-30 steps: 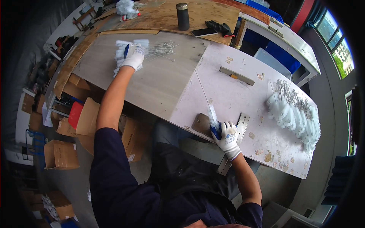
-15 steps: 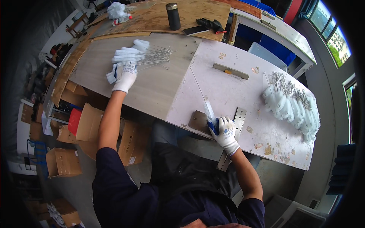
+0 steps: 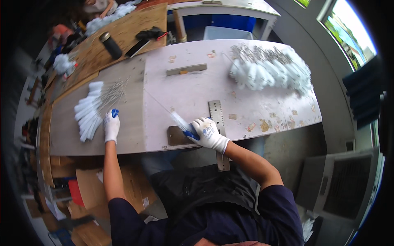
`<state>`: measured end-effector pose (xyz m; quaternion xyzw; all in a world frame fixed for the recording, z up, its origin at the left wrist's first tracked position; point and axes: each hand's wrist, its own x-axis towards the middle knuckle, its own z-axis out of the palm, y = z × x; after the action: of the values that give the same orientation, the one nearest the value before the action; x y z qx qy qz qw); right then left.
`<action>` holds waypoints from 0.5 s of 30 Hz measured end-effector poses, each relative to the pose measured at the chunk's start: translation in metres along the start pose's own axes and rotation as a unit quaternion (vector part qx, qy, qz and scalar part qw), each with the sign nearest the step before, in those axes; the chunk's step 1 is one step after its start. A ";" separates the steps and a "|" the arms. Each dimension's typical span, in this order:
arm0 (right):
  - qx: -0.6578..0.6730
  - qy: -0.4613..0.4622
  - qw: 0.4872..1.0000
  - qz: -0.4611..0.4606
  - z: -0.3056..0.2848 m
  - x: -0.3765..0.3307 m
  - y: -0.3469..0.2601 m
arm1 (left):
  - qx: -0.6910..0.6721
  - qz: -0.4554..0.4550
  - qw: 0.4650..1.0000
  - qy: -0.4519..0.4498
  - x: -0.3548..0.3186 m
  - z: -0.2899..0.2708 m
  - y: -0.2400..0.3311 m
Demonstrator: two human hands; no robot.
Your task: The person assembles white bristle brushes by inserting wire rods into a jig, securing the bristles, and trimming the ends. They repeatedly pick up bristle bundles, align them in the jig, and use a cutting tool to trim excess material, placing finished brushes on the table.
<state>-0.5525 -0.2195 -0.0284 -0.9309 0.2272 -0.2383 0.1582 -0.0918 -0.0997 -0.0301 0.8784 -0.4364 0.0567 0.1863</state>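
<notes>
My right hand [image 3: 208,133], in a white glove with blue fingertips, is closed round the bristle end of a white brush [image 3: 180,119]. The brush's thin wire handle slants up and away to the left. Below that hand lies a dark metal plate [image 3: 176,136], and a perforated metal bar [image 3: 216,113] runs beside it past the table edge. My left hand [image 3: 111,126], gloved alike, has its fingers curled together beside a fanned pile of white brushes [image 3: 88,112], close to their wire handles. What its fingers hold, if anything, is hidden.
A large heap of brushes [image 3: 271,71] lies at the right back of the table. A flat metal bar [image 3: 186,69] rests mid-table. Behind stand a black bottle [image 3: 111,46], a phone [image 3: 137,48] and dark gloves [image 3: 151,34]. Another person [image 3: 100,7] sits at the far left.
The view has swung to the right. My left hand has gone from the bristle ends of the pile to its wire side. My right hand still grips the brush.
</notes>
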 end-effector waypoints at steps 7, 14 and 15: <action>0.143 0.127 0.974 0.124 -0.026 -0.013 0.013 | 0.130 0.094 0.986 0.037 -0.050 0.032 0.164; 0.270 0.257 0.897 0.238 -0.162 -0.013 0.096 | 0.103 0.090 0.989 0.054 -0.049 0.031 0.150; 0.254 0.274 0.895 0.242 -0.183 -0.014 0.119 | 0.114 0.101 0.987 0.054 -0.049 0.030 0.150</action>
<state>-0.6992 -0.3475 0.0709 -0.6729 0.4119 -0.4881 0.3733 -0.2416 -0.1568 -0.0286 0.8408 -0.5029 0.1723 0.1020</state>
